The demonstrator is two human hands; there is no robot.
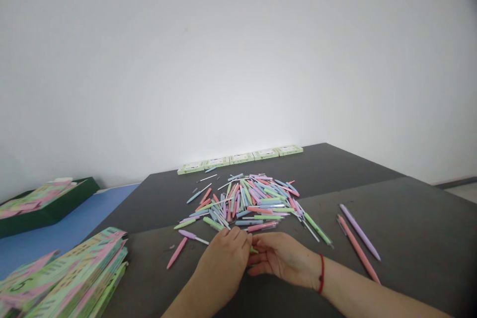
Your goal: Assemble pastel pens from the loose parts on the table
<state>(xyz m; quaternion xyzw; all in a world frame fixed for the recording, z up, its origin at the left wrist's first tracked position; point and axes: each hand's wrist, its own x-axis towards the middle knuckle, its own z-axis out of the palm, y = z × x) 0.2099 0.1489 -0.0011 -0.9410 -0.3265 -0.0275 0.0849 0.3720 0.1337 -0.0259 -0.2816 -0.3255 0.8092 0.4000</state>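
My left hand [223, 261] and my right hand [281, 257] meet over the dark table [410, 218], fingertips pinched together on a small green pen part [254, 250] between them. A red cord circles my right wrist. Just beyond my hands lies a heap of pastel pen parts [249, 198]: green, pink, blue and purple barrels and thin white refills. A whole pink pen [357, 248] and a whole purple pen [359, 232] lie side by side to the right. A loose pink barrel [176, 253] lies left of my left hand.
A row of pale green boxes [240, 158] lines the table's far edge by the white wall. Stacks of flat printed cartons [70, 278] sit at the near left. A dark green tray of more cartons [40, 203] rests on a blue surface [70, 228].
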